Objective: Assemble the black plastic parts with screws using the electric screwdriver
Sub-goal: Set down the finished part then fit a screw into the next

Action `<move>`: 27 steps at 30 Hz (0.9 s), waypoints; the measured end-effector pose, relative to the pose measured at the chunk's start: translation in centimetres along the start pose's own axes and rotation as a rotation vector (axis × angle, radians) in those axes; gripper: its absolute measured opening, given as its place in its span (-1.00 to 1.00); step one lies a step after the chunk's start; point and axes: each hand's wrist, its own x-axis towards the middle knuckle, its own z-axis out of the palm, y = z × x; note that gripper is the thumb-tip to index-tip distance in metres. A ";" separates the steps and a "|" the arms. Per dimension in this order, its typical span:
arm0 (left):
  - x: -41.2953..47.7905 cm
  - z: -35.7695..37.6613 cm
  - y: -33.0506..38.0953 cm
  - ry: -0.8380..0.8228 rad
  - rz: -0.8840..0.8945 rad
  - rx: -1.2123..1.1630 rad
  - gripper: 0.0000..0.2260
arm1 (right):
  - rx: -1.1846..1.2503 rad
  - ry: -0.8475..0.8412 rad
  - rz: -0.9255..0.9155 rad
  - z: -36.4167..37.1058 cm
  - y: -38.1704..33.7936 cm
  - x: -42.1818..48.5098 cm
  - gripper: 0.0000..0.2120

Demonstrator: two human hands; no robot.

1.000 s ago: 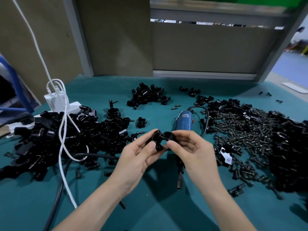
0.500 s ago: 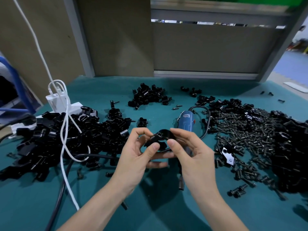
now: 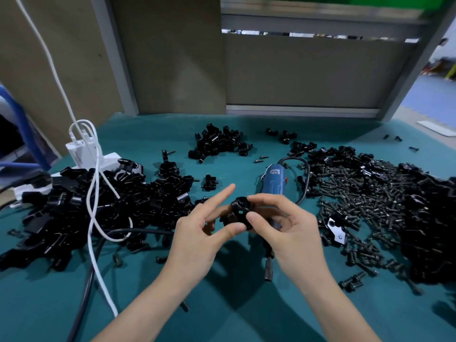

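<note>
Both hands hold one black plastic part [image 3: 240, 213] above the middle of the tabletop [image 3: 246, 317]. The left hand [image 3: 197, 233] pinches it with thumb and lower fingers, index finger stretched free; the right hand [image 3: 288, 228] pinches its other side between thumb and forefinger. The electric screwdriver [image 3: 272, 181] lies just beyond, the screws [image 3: 365, 201] heaped toward the right edge. Likely the pieces are being mated: best to line up the holes squarely before reaching for a screw.

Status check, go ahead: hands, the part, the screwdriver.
Left hand and right hand both pinching one black plastic part above the mat. Electric screwdriver lying unused behind them. Nothing blocking.
</note>
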 end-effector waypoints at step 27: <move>0.5 0.1 -1.1 -0.140 -0.381 -0.344 -0.84 | -0.314 -0.320 0.186 -2.7 1.1 1.4 -0.62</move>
